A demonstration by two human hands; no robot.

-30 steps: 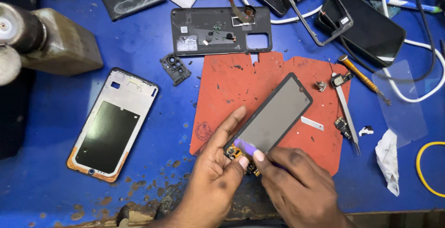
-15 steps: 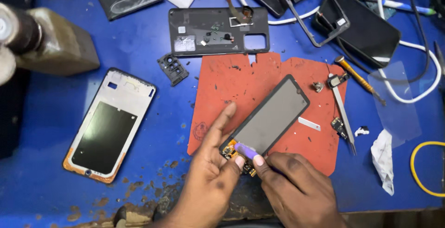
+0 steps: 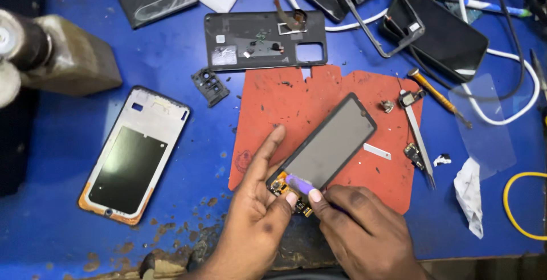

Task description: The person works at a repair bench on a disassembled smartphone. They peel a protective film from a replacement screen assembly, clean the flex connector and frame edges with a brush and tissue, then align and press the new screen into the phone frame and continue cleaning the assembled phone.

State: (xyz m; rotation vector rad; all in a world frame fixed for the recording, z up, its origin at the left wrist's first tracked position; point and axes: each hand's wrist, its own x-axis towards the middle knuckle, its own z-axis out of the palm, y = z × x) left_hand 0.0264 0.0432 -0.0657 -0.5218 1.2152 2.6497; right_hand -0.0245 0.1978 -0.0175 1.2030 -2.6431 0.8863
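Both hands were down at the near edge of the desk (image 3: 68, 240), working on a detached phone screen (image 3: 330, 143) that lay slantwise on a red rubber mat (image 3: 285, 103). Its dark glass face was up and its lower end pointed toward the person.

The left hand (image 3: 256, 217) had its forefinger stretched out along the screen's left edge, steadying it, while its thumb met the right hand (image 3: 359, 229) at the bottom corner. There the two thumbs were pressed close together, pinching a small strip of purple film (image 3: 300, 184) that sat over the orange flex connector (image 3: 279, 187) at the screen's foot. Neither hand was spread; both were bunched tight around that one spot.

To my eye the panel looked thin, light and stiff, but the sort of thing that cracks if bent or pressed in the middle. The glass would likely be slick under a fingertip. The flex tail seemed the weakest part, soft and easily torn, so I judged the long edges the safer place to grip, as the left forefinger was doing.

Around them lay the rest of the strip-down: a white phone frame (image 3: 134, 154) off to the left, a dark back cover (image 3: 265, 41) above the mat and a small camera bezel (image 3: 209, 86) beside it. Metal tweezers (image 3: 419, 140) sat at the mat's right edge, and a crumpled white tissue (image 3: 470, 194) lay farther right.
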